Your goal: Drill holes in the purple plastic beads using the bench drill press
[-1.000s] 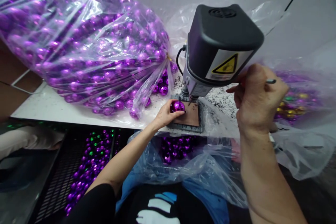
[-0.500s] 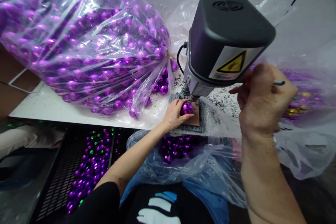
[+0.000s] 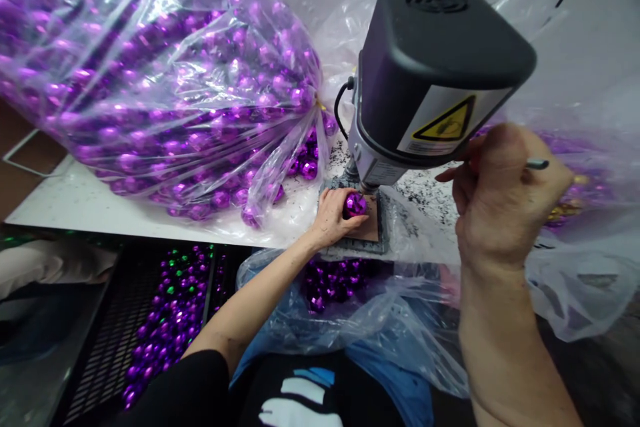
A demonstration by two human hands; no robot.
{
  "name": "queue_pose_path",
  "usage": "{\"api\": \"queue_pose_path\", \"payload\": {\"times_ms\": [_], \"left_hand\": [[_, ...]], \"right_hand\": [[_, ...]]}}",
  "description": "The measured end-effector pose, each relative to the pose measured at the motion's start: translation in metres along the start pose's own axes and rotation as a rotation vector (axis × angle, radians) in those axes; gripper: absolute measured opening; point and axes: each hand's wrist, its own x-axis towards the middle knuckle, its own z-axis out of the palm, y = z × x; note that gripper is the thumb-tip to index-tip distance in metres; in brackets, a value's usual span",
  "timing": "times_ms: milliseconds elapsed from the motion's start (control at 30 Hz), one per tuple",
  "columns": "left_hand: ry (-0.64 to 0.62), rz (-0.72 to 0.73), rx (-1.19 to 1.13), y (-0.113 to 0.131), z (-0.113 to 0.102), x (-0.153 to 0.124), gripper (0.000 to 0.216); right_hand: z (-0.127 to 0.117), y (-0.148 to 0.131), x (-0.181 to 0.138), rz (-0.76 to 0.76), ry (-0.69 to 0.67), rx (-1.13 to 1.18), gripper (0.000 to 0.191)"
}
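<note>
Below the black drill press, a shiny purple faceted ball rests over the brown board on the machine's grey base. My left hand grips the ball from the left, thumb on the near side and fingers on the far side. The tool end sits right beside the ball; whether it touches cannot be made out. On the machine's right, my right hand is closed around a feed handle, whose metal rod end pokes out past the fist.
A big clear bag of purple balls fills the table's left. Dark shavings litter the white tabletop. A black crate with purple and green balls stands lower left. An open plastic bag with more balls lies at my lap. Someone's sleeve shows at left.
The view has shifted slightly. Both hands keep their grips, on the ball and on the handle, with hardly any visible movement.
</note>
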Motion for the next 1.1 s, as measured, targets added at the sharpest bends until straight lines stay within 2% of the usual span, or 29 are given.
{"api": "queue_pose_path", "payload": {"times_ms": [200,367,500,633,833,967,1100], "left_hand": [[0.02,0.085,0.012,-0.003,0.008,-0.008,0.052],[-0.001,0.048,-0.003,-0.002,0.009,-0.008,0.054],[0.032,0.022,0.014,0.001,0.011,-0.008,0.048],[0.068,0.011,0.047,0.005,0.013,-0.009,0.046],[0.048,-0.011,0.073,0.006,0.013,-0.008,0.043],[0.06,-0.004,0.067,0.005,0.012,-0.008,0.043],[0.061,0.011,0.049,0.004,0.011,-0.008,0.042]], "right_hand": [[-0.001,-0.001,-0.001,-0.025,0.008,0.004,0.047],[0.001,-0.002,-0.003,-0.033,0.01,-0.023,0.048],[0.002,-0.001,-0.009,-0.054,0.038,-0.052,0.047],[-0.001,0.01,-0.025,-0.075,0.053,-0.068,0.043],[-0.004,0.035,-0.049,-0.147,0.063,-0.115,0.034],[-0.003,0.043,-0.052,-0.168,0.102,-0.162,0.033],[-0.006,0.046,-0.051,-0.191,0.066,-0.198,0.029]]}}
